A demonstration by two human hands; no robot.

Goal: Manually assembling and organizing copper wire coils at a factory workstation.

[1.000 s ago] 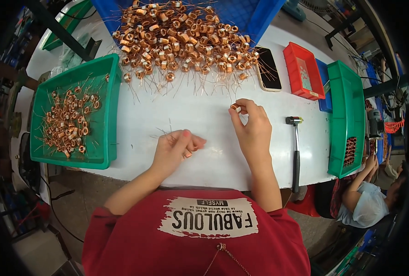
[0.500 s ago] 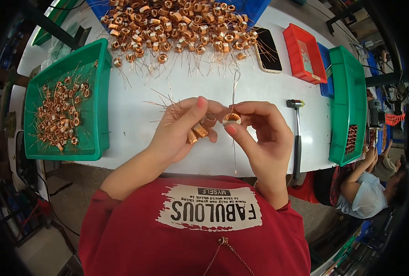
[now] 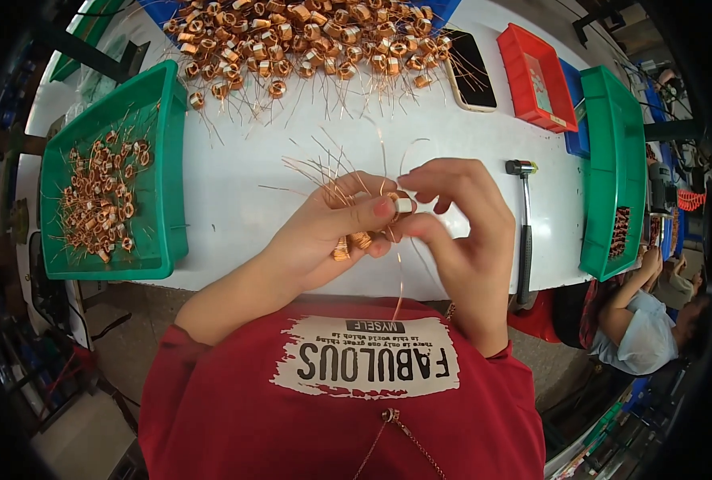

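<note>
A toroidal coil (image 3: 404, 206), copper wire on a ring with a white outer band, is between my two hands, its long wire leads sticking up and down. My left hand (image 3: 316, 228) is closed round several more copper coils (image 3: 342, 248); their thin leads fan out above the fingers. Its thumb lies against the white-banded coil. My right hand (image 3: 468, 216) has its thumb and forefinger curled at that coil's right side, the other fingers bent loosely. How firmly each hand pinches the coil is partly hidden.
A large heap of copper coils (image 3: 292, 48) spills from a blue bin at the back. Green trays (image 3: 178, 160) (image 3: 592, 160) stand left and right. A phone (image 3: 474, 88), a red tray (image 3: 532, 56) and a hammer (image 3: 525, 232) lie on the right. A person sits at far right.
The coil in my right fingers has turned from showing its copper face to its white side, and now meets my left thumb. My right fingers have spread somewhat.
</note>
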